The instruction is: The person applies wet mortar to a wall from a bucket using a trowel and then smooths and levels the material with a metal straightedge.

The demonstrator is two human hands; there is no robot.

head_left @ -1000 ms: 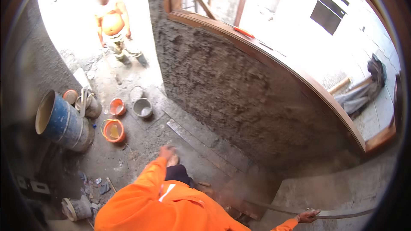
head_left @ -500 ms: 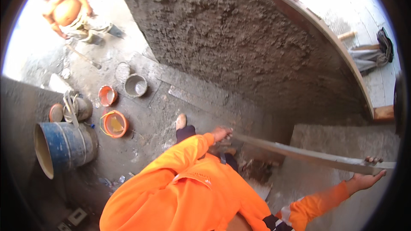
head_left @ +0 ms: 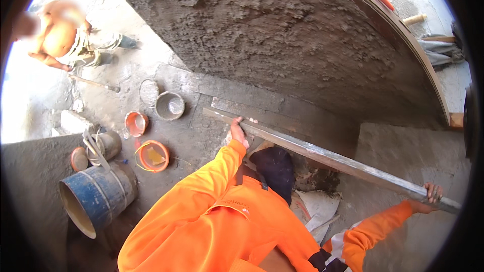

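Observation:
A long grey screed bar lies slantwise in front of me along the foot of a wall coated in rough wet mortar. My left hand is closed on the bar near its far-left end, which sticks out past the fingers. At the right, my right hand wraps round it close to the other end, its fingertips showing over the top edge. I cannot tell whether the bar touches the wall.
At left lie a tipped blue drum and an orange bucket with a yellow handle. Beyond are a smaller orange bucket and a grey bucket. A person with a long-handled tool is at upper left. A pale sack lies near my legs.
My left hand has moved forward and left with the bar, whose left end now reaches past it. My right hand's fingers, loosely spread before, now curl round the bar. My view has shifted.

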